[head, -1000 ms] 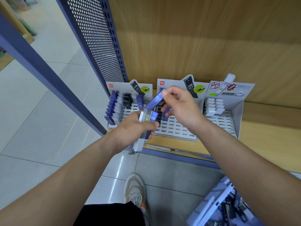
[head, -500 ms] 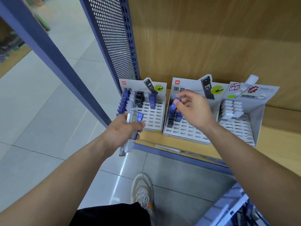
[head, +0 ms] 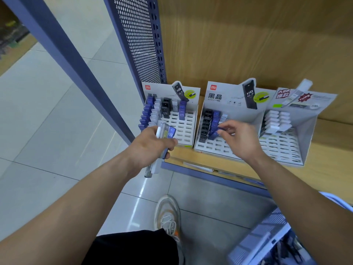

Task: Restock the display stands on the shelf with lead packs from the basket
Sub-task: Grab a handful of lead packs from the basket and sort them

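Right hand (head: 238,139) pinches a blue lead pack (head: 214,133) at the middle stand (head: 225,148); left hand (head: 150,145) grips several packs (head: 164,133).

Single wide-angle view from the head. Faces forward and steeply down, near to the front edge of the shelf (head: 324,148). Holds the three display stands (head: 229,104) at centre right, the floor (head: 57,131) at left, one shoe (head: 169,217) below, a basket (head: 257,240) corner at bottom right.

Blue, black and white lead packs (head: 215,119) fill white slotted display stands (head: 186,129) on a wood-grain shelf (head: 324,169).
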